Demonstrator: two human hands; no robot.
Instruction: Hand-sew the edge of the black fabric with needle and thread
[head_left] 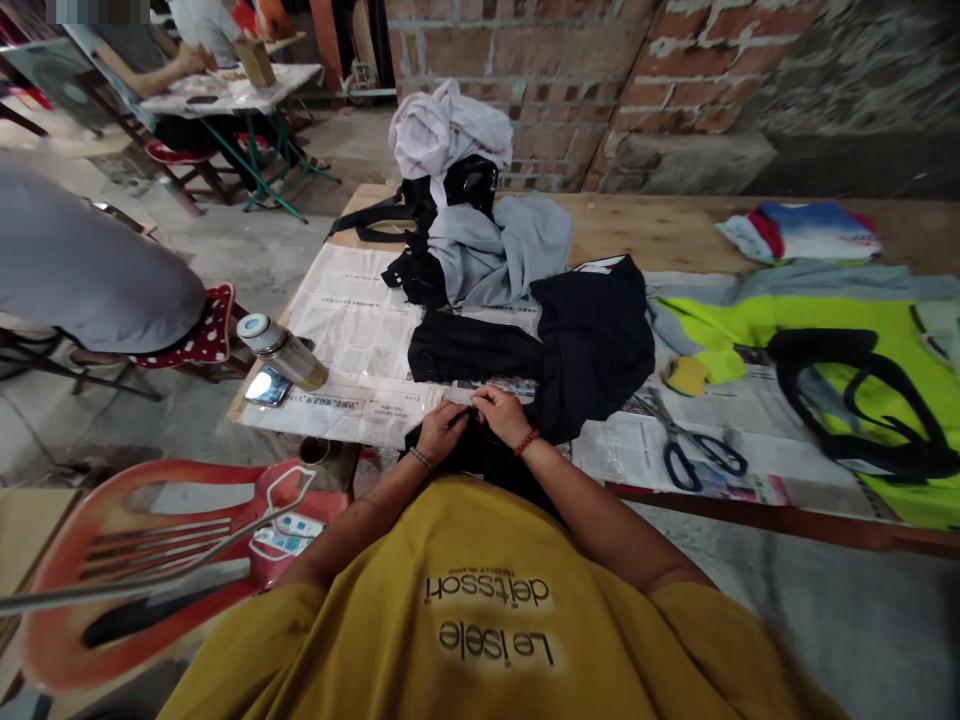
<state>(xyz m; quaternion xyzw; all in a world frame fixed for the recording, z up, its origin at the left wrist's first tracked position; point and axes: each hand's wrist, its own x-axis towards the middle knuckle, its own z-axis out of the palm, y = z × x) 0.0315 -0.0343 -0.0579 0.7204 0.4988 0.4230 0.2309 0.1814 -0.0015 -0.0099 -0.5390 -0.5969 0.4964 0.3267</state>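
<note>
Close in front of my body, my left hand point(442, 430) and my right hand point(501, 415) meet at the table's near edge. Both have their fingers pinched on black cloth point(480, 450), part of which hangs down toward my lap. Just beyond my fingers lies a folded black garment point(476, 345), and to its right a dark navy garment point(596, 340) is heaped. What exactly my fingertips pinch is too small to make out. Dark-handled scissors point(694, 450) rest on the newspaper to the right of my right hand.
A thermos bottle point(281, 350) and a phone point(268, 386) stand at the table's left corner. Grey cloth point(502, 245) and white cloth point(450, 130) are piled behind. Neon-yellow garments point(772, 320) with black straps point(862, 400) lie right. A red plastic chair point(67, 570) stands left; people sit nearby.
</note>
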